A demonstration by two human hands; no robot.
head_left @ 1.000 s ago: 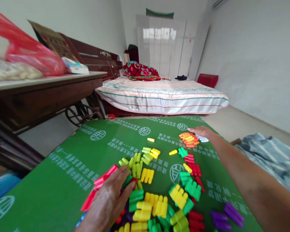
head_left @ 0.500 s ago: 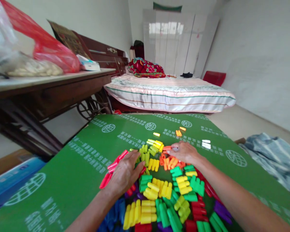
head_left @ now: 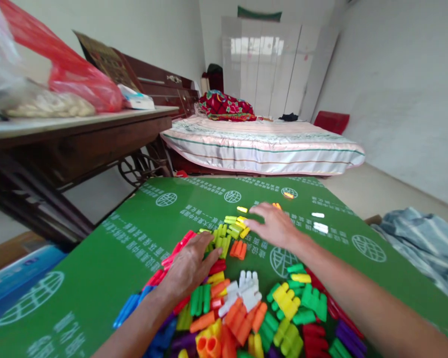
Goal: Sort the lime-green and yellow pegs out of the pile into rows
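Observation:
Plastic bullet-shaped building blocks, many joined in rows, lie heaped on the green board. My left hand (head_left: 194,261) rests palm down at the left of the heap, thumb apart from the fingers, between pink-red blocks (head_left: 177,248) and lime blocks (head_left: 222,236). Over the far end of the heap, my right hand (head_left: 274,226) is spread with fingers stretched towards yellow blocks (head_left: 243,224); I see nothing held in it. Between the hands lies an orange block (head_left: 238,250). Nearer me are white blocks (head_left: 248,291), orange blocks (head_left: 242,320) and green blocks (head_left: 313,301).
The green board (head_left: 108,248) has white printing. Stray white blocks (head_left: 320,227) lie to the right. A bed (head_left: 261,144) stands beyond, a sewing-machine table (head_left: 108,129) with plastic bags (head_left: 82,84) at left, and a blue-grey cloth (head_left: 421,248) at right.
My right hand has moved slightly up and away, off the orange blocks. Orange and white blocks now lie in the near heap, and the board shows where orange ones lay. My left hand barely moved.

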